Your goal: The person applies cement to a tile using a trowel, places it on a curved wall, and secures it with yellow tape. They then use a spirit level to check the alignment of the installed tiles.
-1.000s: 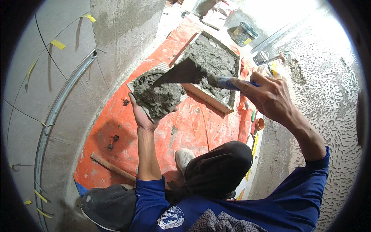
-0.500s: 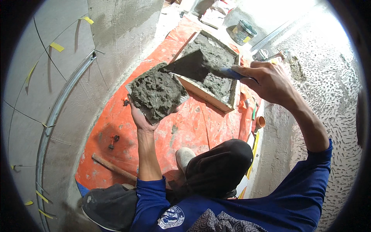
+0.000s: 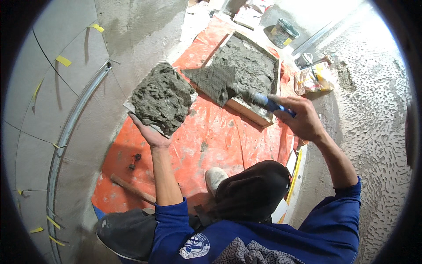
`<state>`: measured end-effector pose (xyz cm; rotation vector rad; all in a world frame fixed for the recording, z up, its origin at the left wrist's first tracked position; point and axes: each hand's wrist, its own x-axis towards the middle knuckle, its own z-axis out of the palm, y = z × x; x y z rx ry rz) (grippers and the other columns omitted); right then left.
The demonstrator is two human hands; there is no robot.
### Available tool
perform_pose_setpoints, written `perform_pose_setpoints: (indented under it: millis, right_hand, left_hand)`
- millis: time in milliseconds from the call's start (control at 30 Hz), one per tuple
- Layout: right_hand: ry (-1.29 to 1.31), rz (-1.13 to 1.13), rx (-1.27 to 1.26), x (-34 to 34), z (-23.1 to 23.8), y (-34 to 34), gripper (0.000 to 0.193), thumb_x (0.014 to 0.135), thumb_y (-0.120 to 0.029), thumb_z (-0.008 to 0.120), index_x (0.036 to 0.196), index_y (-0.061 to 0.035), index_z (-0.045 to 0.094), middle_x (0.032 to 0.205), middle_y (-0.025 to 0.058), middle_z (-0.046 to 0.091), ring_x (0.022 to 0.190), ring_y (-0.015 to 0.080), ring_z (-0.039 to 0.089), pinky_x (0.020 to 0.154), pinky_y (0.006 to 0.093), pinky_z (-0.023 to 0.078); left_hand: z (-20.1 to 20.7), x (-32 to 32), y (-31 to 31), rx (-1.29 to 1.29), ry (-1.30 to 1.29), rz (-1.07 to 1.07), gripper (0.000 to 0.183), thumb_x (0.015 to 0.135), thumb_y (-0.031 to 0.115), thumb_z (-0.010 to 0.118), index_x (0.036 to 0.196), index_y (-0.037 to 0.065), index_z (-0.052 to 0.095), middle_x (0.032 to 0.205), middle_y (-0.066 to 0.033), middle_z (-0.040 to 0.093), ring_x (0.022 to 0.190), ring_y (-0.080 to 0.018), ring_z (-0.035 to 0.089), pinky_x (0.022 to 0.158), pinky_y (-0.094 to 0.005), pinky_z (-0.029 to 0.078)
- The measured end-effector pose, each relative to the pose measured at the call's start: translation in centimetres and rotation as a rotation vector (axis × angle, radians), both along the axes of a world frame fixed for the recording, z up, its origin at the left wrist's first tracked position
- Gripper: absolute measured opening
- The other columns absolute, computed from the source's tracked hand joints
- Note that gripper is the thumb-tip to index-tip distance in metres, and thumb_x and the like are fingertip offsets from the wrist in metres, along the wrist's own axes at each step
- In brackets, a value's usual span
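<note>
My left hand (image 3: 153,133) supports a pale square tile (image 3: 129,106) from below, its fingers mostly hidden under it. A thick, rough heap of wet grey mortar (image 3: 161,99) covers nearly all of the tile, leaving only corners and edges showing. In my right hand (image 3: 303,116) is a trowel (image 3: 215,82), gripped by its blue handle. Mortar coats the trowel's pointed blade, whose tip is close to the right side of the heap. Behind the blade lies a shallow wooden trough (image 3: 249,113) filled with grey mortar.
Orange sheeting (image 3: 211,145) covers the floor, with a wooden-handled tool (image 3: 132,189) lying on it. A bucket (image 3: 283,33) and a bag (image 3: 314,79) stand beyond the trough. Large tiles (image 3: 39,101) with yellow tabs line the left wall; a metal profile (image 3: 70,125) runs along it.
My left hand has shifted the mortar-covered tile a little left and farther away. The trowel has come lower, its blade turned to show a mortar-coated face, and my right hand has dropped nearer.
</note>
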<state>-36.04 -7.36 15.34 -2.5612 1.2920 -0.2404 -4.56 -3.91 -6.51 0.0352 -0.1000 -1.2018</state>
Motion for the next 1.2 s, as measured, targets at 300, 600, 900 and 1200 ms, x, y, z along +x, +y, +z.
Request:
perform_pose_setpoints:
  millis: [300, 600, 900, 1200]
  right_hand:
    - [-0.397, -0.061, 0.33, -1.5, -10.7, -0.8, 0.041, 0.089, -0.006, 0.065, 0.13, -0.0051, 0.06, 0.112, 0.0188, 0.069, 0.095, 0.0189, 0.067, 0.081, 0.0317, 0.052]
    - [-0.504, 0.189, 0.103, -2.9, -19.0, -2.0, 0.043, 0.091, -0.011, 0.061, 0.133, -0.0087, 0.057, 0.074, 0.0149, 0.055, 0.067, 0.0283, 0.057, 0.064, 0.0385, 0.046]
    - [-0.697, -0.081, 0.031, -6.1, -22.0, -0.3, 0.055, 0.084, -0.01, 0.071, 0.136, -0.0083, 0.054, 0.085, 0.014, 0.065, 0.067, 0.026, 0.061, 0.065, 0.0358, 0.049]
    - [-0.923, -0.053, -0.029, 6.5, -24.7, -6.0, 0.027, 0.076, -0.001, 0.069, 0.1, -0.0057, 0.057, 0.089, 0.0154, 0.047, 0.075, 0.0346, 0.052, 0.066, 0.0414, 0.043]
  left_hand:
    - [-0.2, -0.7, 0.1, -0.052, 0.019, 0.008, 0.057, 0.099, 0.045, 0.038, 0.143, 0.009, 0.043, 0.147, -0.0124, 0.044, 0.134, -0.0343, 0.042, 0.111, -0.0534, 0.032]
    - [-1.5, -0.6, 0.0, -0.128, -0.057, -0.087, 0.055, 0.101, 0.04, 0.037, 0.144, 0.006, 0.041, 0.15, -0.0142, 0.041, 0.137, -0.0342, 0.039, 0.115, -0.0544, 0.026]
    - [1.9, 0.5, -1.2, 0.167, -0.203, 0.053, 0.056, 0.101, 0.039, 0.035, 0.147, 0.008, 0.037, 0.153, -0.0132, 0.036, 0.139, -0.0367, 0.035, 0.114, -0.0625, 0.023]
    - [3.5, -4.2, -3.0, 0.177, -0.198, -0.008, 0.052, 0.1, 0.04, 0.036, 0.138, 0.008, 0.049, 0.141, -0.0154, 0.051, 0.132, -0.0366, 0.045, 0.111, -0.0581, 0.031]
